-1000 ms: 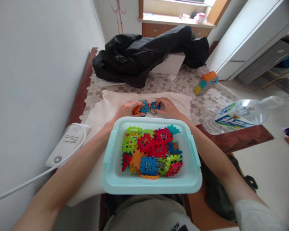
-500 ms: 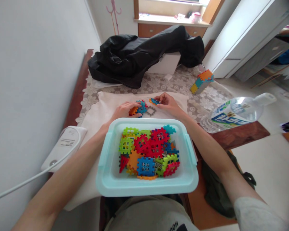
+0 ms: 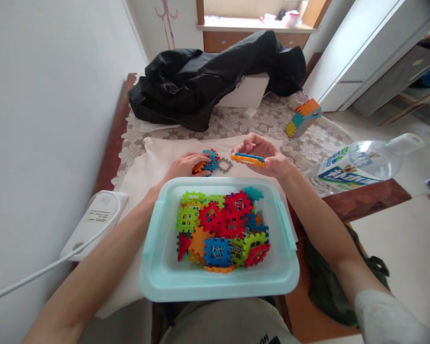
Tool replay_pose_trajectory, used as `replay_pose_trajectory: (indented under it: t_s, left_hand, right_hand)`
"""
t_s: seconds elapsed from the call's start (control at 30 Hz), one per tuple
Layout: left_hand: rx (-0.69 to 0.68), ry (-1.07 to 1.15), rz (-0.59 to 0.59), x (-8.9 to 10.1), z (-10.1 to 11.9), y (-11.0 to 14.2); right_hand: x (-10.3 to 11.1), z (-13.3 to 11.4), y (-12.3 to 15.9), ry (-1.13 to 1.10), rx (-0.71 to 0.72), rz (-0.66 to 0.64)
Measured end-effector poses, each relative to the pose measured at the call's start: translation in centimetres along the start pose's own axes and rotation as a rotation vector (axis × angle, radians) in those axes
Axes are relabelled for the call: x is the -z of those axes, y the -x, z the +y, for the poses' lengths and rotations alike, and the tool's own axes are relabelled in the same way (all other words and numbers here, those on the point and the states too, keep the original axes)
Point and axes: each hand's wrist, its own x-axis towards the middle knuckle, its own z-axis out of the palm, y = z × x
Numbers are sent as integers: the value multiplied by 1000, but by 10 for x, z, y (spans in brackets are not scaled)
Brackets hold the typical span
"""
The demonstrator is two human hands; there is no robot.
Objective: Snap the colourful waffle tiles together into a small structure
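Observation:
My right hand (image 3: pixel 263 152) is raised above the white cloth, thumb and fingers closed on flat orange and blue building tiles (image 3: pixel 248 159), seen nearly edge-on. My left hand (image 3: pixel 188 163) rests on the cloth, fingers curled over a small cluster of blue, orange and red interlocking tiles (image 3: pixel 210 164). Just right of that cluster lies a grey square frame tile (image 3: pixel 225 165), flat on the cloth. Nearer to me, a pale turquoise tub (image 3: pixel 218 286) holds many loose tiles in red, green, blue and orange, such as a blue window tile (image 3: pixel 217 252).
An assembled tile box (image 3: pixel 304 118) stands on the lace tablecloth at the back right. A large clear bottle (image 3: pixel 361 162) is at the right edge. Black fabric (image 3: pixel 215 76) drapes over a white box (image 3: pixel 251 91) behind. A white device with a cable (image 3: pixel 96 222) sits at left.
My right hand has lifted and come nearer, turning so the palm side and the edge of the tiles show. My left hand stays on the cluster. The view has shifted slightly.

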Motion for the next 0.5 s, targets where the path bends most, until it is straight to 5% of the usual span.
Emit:
replay_pose_trajectory:
  t_s: [0.23, 0.4, 0.5]
  left_hand:
    - [16, 2, -4, 3, 7, 1]
    - [14, 23, -17, 2, 3, 2]
    - [-1, 65, -22, -1, -2, 3]
  right_hand:
    - [9, -3, 0, 97, -17, -353]
    - [6, 31, -5, 292, 15, 60]
    - [6, 58, -6, 654, 26, 113]
